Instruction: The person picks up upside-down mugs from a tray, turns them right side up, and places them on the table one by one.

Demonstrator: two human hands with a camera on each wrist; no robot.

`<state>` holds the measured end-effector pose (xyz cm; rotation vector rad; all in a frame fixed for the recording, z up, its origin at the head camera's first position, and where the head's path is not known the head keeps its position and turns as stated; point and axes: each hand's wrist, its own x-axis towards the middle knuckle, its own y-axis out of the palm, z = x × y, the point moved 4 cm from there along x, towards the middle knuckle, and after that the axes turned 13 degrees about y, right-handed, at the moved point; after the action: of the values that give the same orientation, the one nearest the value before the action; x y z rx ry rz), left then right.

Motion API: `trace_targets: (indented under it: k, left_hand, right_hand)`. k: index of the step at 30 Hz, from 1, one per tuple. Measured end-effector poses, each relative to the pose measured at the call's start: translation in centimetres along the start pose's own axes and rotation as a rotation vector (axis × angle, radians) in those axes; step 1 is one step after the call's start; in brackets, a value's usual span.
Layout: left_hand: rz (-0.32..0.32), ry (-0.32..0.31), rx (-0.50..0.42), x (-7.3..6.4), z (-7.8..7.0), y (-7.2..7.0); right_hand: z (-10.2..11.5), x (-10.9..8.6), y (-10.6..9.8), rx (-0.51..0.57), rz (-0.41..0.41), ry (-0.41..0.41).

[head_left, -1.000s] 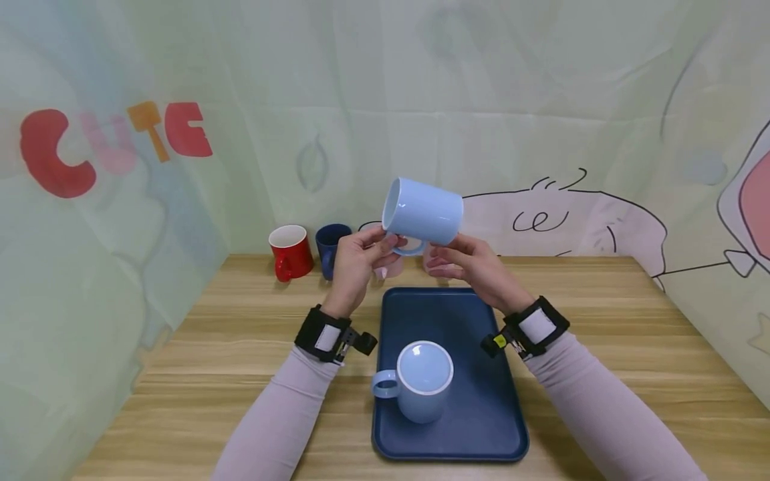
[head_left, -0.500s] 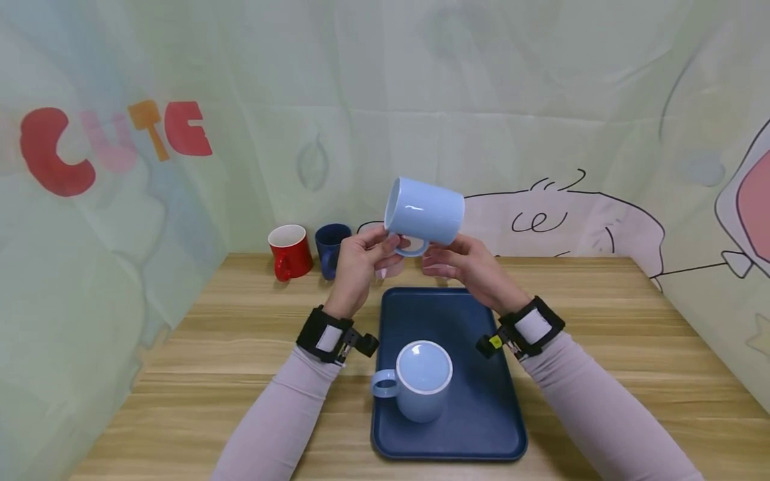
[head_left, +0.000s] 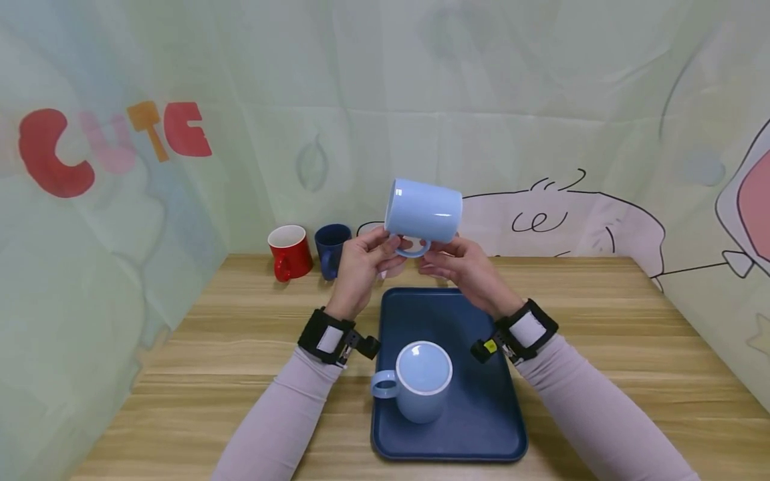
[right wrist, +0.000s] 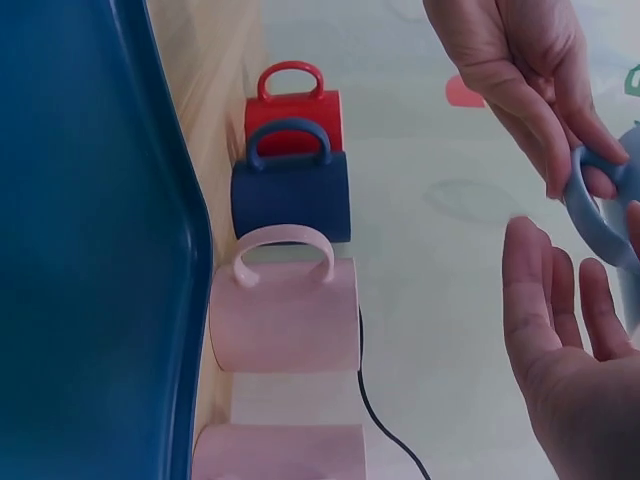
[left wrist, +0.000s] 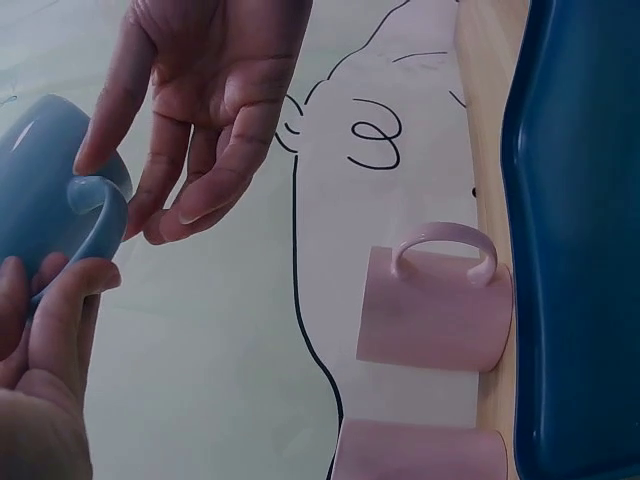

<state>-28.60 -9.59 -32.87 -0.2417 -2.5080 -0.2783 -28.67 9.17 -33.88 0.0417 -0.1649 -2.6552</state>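
Observation:
A light blue mug [head_left: 424, 210] is held up above the tray's far end, lying nearly sideways with its mouth to the left and its handle underneath. My left hand [head_left: 355, 264] grips it at the handle. My right hand [head_left: 466, 264] is beneath the base end; in the left wrist view one of its digits touches the mug [left wrist: 50, 170] while the other fingers hang loosely apart from it. On the dark blue tray [head_left: 481, 427] a second light blue mug [head_left: 424, 387] stands upside down, handle to the left. The held mug's inside is hidden.
At the table's back edge stand a red mug [head_left: 291, 254] and a dark blue mug [head_left: 332, 248]. Two pink mugs, one nearer [right wrist: 285, 320] and one cut off by the frame [right wrist: 285, 455], are mostly behind my hands. A printed cloth [head_left: 541, 147] hangs behind the table.
My right hand has shifted slightly left under the mug. The held mug has turned a little, so its mouth shows less. My left hand has barely moved, and the tray stays put.

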Motion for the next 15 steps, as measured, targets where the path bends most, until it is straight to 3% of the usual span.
trace_targets:
  k: [15]
  left_hand:
    - [0.028, -0.047, -0.027, -0.08, 0.34, 0.34]
  right_hand:
    - [0.16, -0.15, 0.35, -0.097, -0.176, -0.128]
